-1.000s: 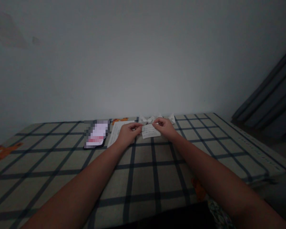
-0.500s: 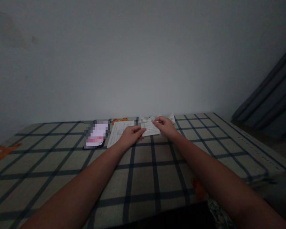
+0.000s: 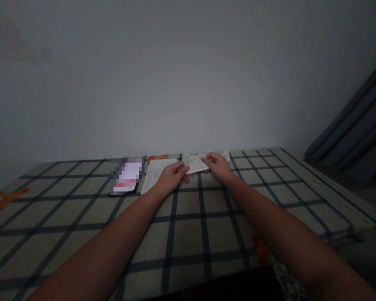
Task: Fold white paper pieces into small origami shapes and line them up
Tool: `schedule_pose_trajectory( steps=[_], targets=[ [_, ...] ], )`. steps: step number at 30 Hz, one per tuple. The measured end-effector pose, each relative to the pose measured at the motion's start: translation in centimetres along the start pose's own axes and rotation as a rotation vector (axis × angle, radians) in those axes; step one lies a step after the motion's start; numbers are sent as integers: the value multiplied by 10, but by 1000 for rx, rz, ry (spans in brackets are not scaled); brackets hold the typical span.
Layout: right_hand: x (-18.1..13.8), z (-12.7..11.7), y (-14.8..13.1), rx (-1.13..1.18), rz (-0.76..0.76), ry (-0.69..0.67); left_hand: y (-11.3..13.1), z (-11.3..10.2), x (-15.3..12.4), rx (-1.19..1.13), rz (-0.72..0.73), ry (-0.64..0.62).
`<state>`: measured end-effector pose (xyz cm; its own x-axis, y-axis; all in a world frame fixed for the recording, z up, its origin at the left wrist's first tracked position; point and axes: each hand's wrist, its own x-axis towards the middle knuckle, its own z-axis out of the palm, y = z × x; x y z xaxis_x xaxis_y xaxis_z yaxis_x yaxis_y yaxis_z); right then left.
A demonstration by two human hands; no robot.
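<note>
A small white printed paper slip (image 3: 195, 163) is held just above the checked cloth, far from me. My left hand (image 3: 172, 177) pinches its left end and my right hand (image 3: 217, 166) pinches its right end. Both hands have fingers closed on the slip. Behind the slip lie several small folded white paper pieces (image 3: 225, 154). A larger printed sheet (image 3: 155, 171) lies flat to the left of my left hand.
A phone with a lit, blurred screen (image 3: 127, 176) lies left of the sheet. The checked cloth (image 3: 188, 225) covers the surface up to a plain wall. Dark curtain folds (image 3: 357, 133) hang at the right. Orange prints (image 3: 1, 198) mark the cloth.
The slip has been lifted off the cloth and tilted flatter, moving slightly away from me. My left hand's fingers have stretched further along it.
</note>
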<state>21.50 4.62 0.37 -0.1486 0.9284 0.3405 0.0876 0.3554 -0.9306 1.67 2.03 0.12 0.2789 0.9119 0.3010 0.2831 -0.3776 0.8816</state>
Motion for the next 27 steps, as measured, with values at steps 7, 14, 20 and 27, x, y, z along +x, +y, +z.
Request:
schedule_pose_trajectory(
  steps=[7,14,20,27],
  targets=[
    [-3,0,-6,-36,-23,-15,-2,0,1,-16,-21,3],
    [-1,1,-2,-44,-9,-83,-14,2,5,-123,-2,59],
    [-2,1,-3,-61,12,-105,-9,-2,5,-53,10,57],
    [-2,1,-3,-29,12,-94,-8,1,4,-279,-71,14]
  ],
)
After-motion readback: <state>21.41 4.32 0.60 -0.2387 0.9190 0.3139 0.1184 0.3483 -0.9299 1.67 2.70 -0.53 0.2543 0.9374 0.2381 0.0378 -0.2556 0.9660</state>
